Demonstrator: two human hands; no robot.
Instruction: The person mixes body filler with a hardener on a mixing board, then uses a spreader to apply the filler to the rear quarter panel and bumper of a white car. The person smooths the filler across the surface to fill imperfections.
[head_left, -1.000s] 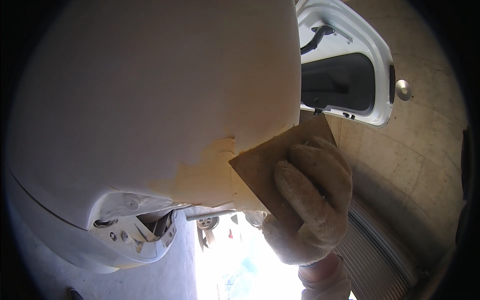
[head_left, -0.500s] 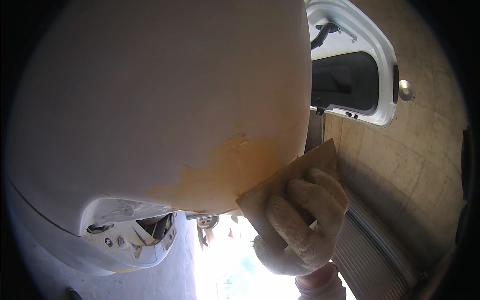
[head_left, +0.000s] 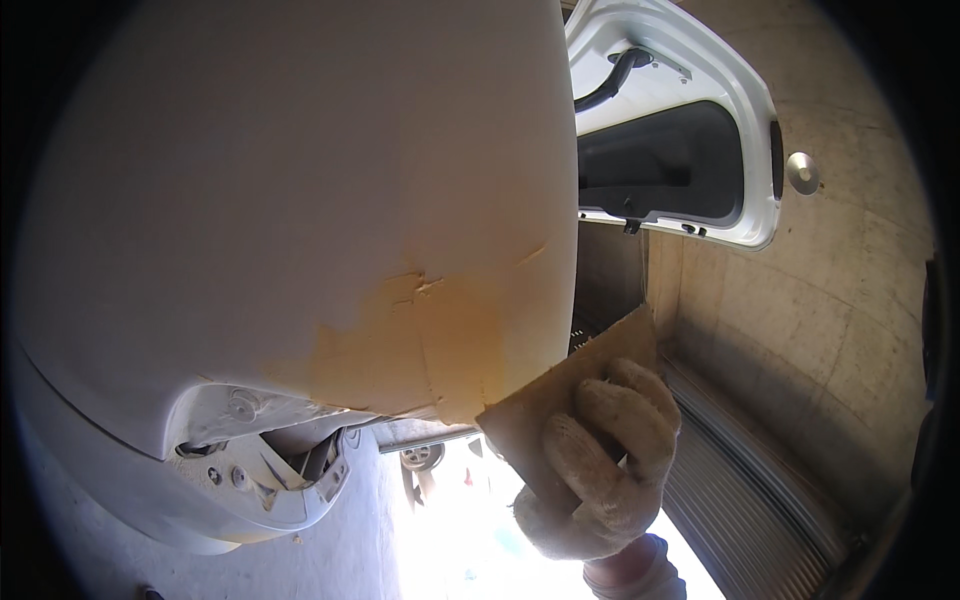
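Note:
My right hand [head_left: 605, 460], in a thick pale work glove, grips a flat brownish putty spreader [head_left: 545, 410]. Its fingers lie bent over the plate, with the thumb lower at the left. The spreader's left corner is close to the lower edge of a whitish car body panel [head_left: 330, 170]; whether the two touch I cannot tell. Yellow-orange filler [head_left: 450, 340] covers the panel's lower right part, with raised ridges and a thin vertical line in it. My left hand does not show.
Left of the filler is a light recess [head_left: 250, 440] with bare fittings. An open white car hatch [head_left: 755, 150] with dark trim stands at upper right, beside a concrete surface [head_left: 840, 260] bearing a round metal lamp [head_left: 803, 173]. A ribbed shutter [head_left: 745, 490] is at lower right.
The panel and hatch have shifted left in view. The spreader no longer overlaps the panel as much; more of the filler and its ridges shows. My right hand keeps its grip.

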